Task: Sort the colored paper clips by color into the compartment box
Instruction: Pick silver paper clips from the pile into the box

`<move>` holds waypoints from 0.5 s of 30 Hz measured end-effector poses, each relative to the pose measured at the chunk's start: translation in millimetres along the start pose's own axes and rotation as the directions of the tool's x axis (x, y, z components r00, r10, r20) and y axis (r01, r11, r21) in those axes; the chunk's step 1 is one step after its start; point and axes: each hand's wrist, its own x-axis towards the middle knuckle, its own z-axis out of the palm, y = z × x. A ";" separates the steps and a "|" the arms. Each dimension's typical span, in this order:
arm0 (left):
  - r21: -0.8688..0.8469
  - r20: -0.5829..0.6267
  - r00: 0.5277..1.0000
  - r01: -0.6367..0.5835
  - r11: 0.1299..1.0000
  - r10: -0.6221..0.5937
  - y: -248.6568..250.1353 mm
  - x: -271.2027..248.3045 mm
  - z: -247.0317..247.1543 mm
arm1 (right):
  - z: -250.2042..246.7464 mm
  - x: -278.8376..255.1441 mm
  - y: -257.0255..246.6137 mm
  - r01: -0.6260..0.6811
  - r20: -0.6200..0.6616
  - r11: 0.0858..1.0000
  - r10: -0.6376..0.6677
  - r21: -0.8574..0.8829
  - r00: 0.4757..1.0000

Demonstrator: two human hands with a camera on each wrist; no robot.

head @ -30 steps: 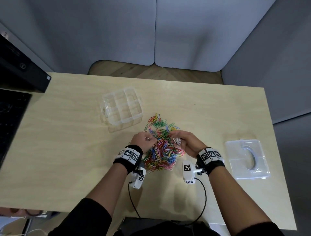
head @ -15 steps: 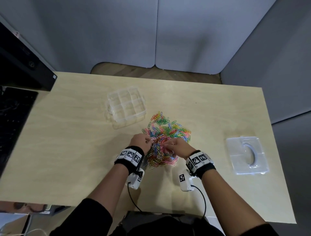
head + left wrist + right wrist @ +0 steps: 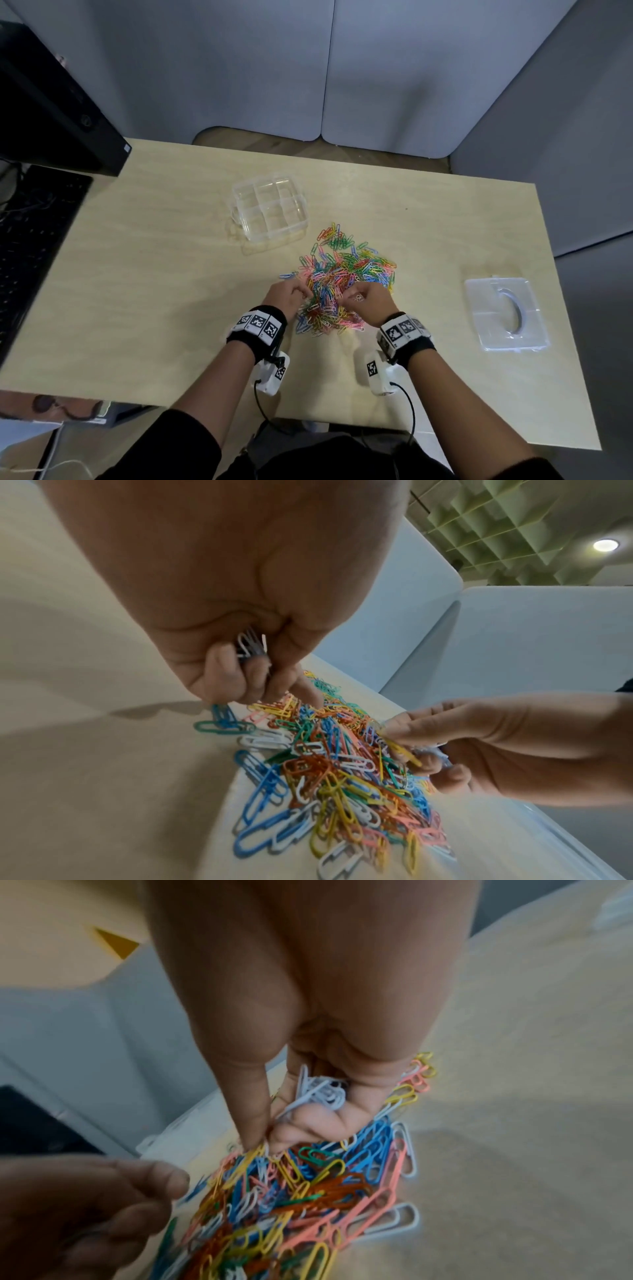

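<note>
A heap of colored paper clips (image 3: 342,284) lies in the middle of the table, also in the left wrist view as the heap (image 3: 335,772) and in the right wrist view as the heap (image 3: 301,1191). The clear compartment box (image 3: 270,209) stands behind it to the left, its cells bare. My left hand (image 3: 291,296) sits at the heap's left edge, fingers curled round several white clips (image 3: 250,645). My right hand (image 3: 363,299) is at the near right edge, its palm holding a bunch of white clips (image 3: 322,1091) while thumb and forefinger pinch at the pile.
The box's clear lid (image 3: 507,315) lies at the right side of the table. A black keyboard (image 3: 30,246) and a dark monitor (image 3: 58,113) are at the far left. Grey partition panels (image 3: 325,68) stand behind the table.
My right hand has moved left along the near side of the heap and closer to my left hand. The left hand has stayed at the heap's left edge.
</note>
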 end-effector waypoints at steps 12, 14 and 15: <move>0.176 -0.054 0.997 -0.050 0.983 0.060 -11.6 -9.5 14.0 | 4.4 -3.9 11.2 -0.102 -0.008 0.953 0.109 0.286 0.994; 0.167 -0.054 0.997 -0.052 0.985 0.062 -14.5 -10.4 12.8 | 6.4 -7.4 10.5 -0.144 0.035 0.905 0.142 0.401 0.989; 0.144 -0.060 0.996 -0.050 0.988 0.059 -15.7 -11.3 11.7 | 8.1 -9.8 7.2 -0.176 0.076 0.844 0.159 0.507 0.984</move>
